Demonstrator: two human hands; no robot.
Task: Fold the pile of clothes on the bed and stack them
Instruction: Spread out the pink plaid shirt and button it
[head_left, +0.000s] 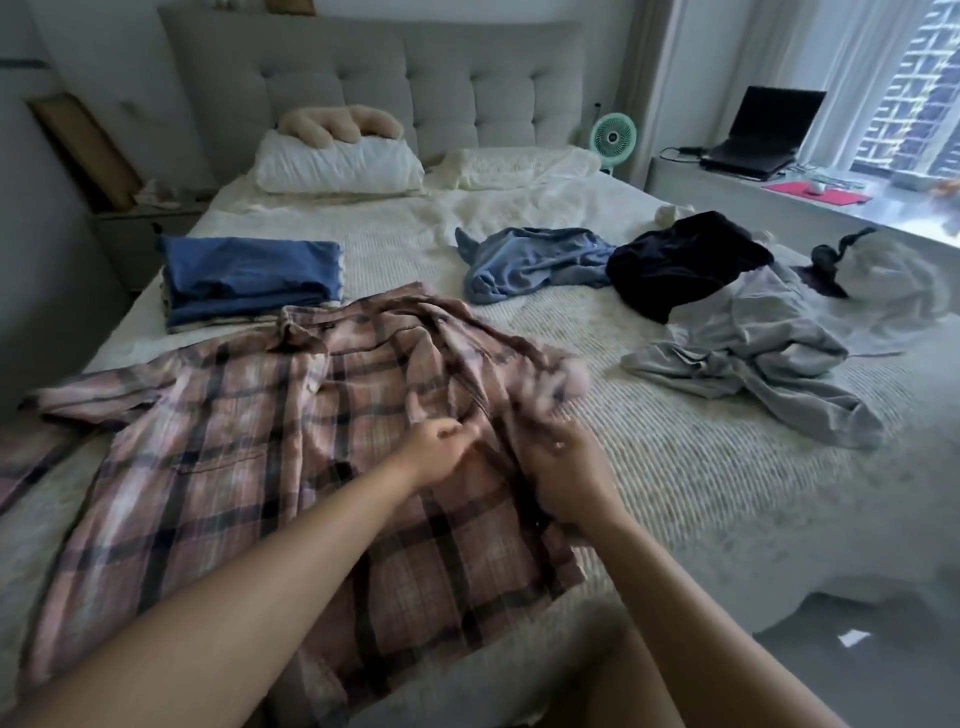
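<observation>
A pink plaid shirt (223, 457) lies spread on the bed (701, 499), its left half flat and its right half bunched. My left hand (434, 454) pinches the shirt's front edge near the middle. Just to the right, my right hand (563, 470) grips the bunched plaid cloth. A folded stack with a blue garment on top (249, 278) sits at the bed's left side. Unfolded clothes lie to the right: a light blue garment (524, 262), a black one (680, 262), a grey one (763, 353) and a white one (893, 280).
Two pillows (337, 163) and a plush cushion (337, 124) lie at the padded headboard. A small green fan (613, 137) stands beside the bed. A laptop (758, 130) sits on the window ledge at the right. The floor shows at the lower right.
</observation>
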